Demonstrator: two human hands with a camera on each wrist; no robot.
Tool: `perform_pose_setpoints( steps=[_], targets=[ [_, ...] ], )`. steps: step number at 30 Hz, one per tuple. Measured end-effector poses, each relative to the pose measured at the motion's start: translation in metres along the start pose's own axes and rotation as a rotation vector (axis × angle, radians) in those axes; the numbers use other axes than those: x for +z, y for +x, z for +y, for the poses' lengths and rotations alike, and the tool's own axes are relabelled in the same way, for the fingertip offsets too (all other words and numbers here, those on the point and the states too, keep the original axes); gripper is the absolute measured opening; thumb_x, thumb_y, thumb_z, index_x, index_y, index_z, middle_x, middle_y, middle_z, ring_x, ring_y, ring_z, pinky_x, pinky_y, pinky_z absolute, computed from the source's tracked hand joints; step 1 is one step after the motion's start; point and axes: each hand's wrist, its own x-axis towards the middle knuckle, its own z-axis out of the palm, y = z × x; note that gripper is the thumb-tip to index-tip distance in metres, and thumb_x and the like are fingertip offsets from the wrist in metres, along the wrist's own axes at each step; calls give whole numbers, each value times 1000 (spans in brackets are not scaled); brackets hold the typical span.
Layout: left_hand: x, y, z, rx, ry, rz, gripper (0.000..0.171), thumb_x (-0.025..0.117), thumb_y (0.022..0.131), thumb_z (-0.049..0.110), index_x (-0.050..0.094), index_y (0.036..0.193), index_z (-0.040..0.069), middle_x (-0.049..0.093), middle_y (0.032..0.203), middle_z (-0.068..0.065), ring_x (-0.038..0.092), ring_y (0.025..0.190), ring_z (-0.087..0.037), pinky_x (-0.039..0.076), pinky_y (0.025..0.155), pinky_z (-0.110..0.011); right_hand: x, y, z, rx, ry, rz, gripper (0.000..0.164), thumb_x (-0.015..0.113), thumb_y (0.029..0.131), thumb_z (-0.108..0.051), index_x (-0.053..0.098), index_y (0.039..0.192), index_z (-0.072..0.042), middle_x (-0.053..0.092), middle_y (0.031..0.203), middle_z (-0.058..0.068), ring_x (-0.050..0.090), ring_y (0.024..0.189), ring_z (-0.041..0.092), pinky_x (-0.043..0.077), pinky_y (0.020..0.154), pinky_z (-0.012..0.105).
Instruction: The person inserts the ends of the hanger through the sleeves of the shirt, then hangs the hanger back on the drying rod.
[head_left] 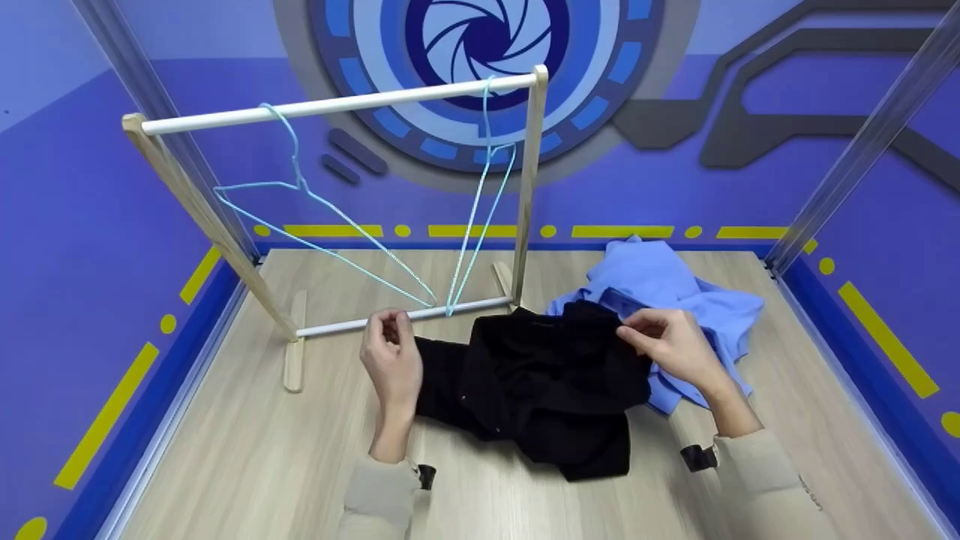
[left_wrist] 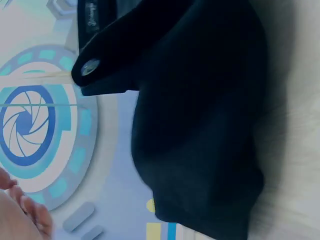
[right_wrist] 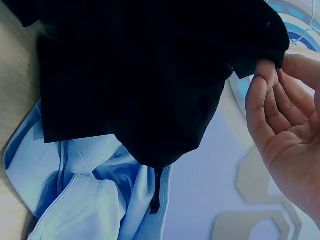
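A crumpled black garment (head_left: 555, 367) spreads before me, its upper edge raised near my right hand. My right hand (head_left: 675, 345) pinches that edge at its corner, thumb against fingers; the right wrist view shows the pinched corner of the black cloth (right_wrist: 165, 65). At the garment's left end is my left hand (head_left: 391, 360), fingers loosely curled and holding nothing. In the left wrist view this hand (left_wrist: 25, 212) is apart from the black cloth (left_wrist: 200, 115), whose band bears a round button (left_wrist: 90, 67) and a label inside.
A light blue garment (head_left: 652, 270) lies crumpled behind and right of the black one. At the back left stands a rack with a white top rail (head_left: 337, 103) and wooden posts; two light blue hangers (head_left: 296, 161) hang from it. Printed walls enclose the wooden tabletop (head_left: 232, 450).
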Motion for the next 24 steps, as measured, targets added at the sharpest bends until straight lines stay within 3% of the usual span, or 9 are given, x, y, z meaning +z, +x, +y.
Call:
perform_pose_setpoints(
  steps=[4, 7, 15, 18, 24],
  targets=[
    [0, 7, 8, 73, -74, 61, 6, 64, 98, -1, 68, 98, -5, 62, 86, -11, 53, 77, -16, 42, 71, -24, -1, 0, -2, 11, 12, -8, 9, 76, 96, -22, 78, 94, -13, 69, 74, 0, 64, 60, 19, 53, 55, 29],
    [1, 14, 19, 117, -91, 70, 7, 62, 97, -7, 69, 98, -9, 61, 85, -15, 51, 74, -16, 40, 67, -22, -1, 0, -3, 2, 11, -7, 9, 76, 96, -22, 78, 94, -13, 69, 74, 0, 64, 60, 19, 53, 54, 29],
    [-3, 30, 69, 173, -110, 64, 10, 63, 95, -10, 68, 101, -15, 60, 85, -17, 52, 72, -17, 42, 66, -22, 0, 0, -2, -10, 15, -11, 7, 76, 96, -20, 78, 96, -13, 69, 74, -1, 64, 59, 19, 53, 55, 29],
    [-3, 36, 73, 166, -114, 71, 11, 65, 94, -9, 69, 102, -15, 61, 86, -17, 52, 72, -19, 42, 67, -20, 1, 0, -1, -15, 16, -13, 7, 76, 96, -20, 78, 95, -13, 69, 73, -2, 63, 59, 19, 53, 54, 29],
    [3, 48, 47, 111, -104, 39, 17, 73, 96, 9, 73, 106, -4, 63, 90, -12, 53, 76, -20, 42, 67, -26, 1, 0, -1, -29, 6, -11, 6, 76, 96, -20, 78, 94, -14, 69, 73, -3, 63, 58, 18, 53, 54, 29]
  ],
)
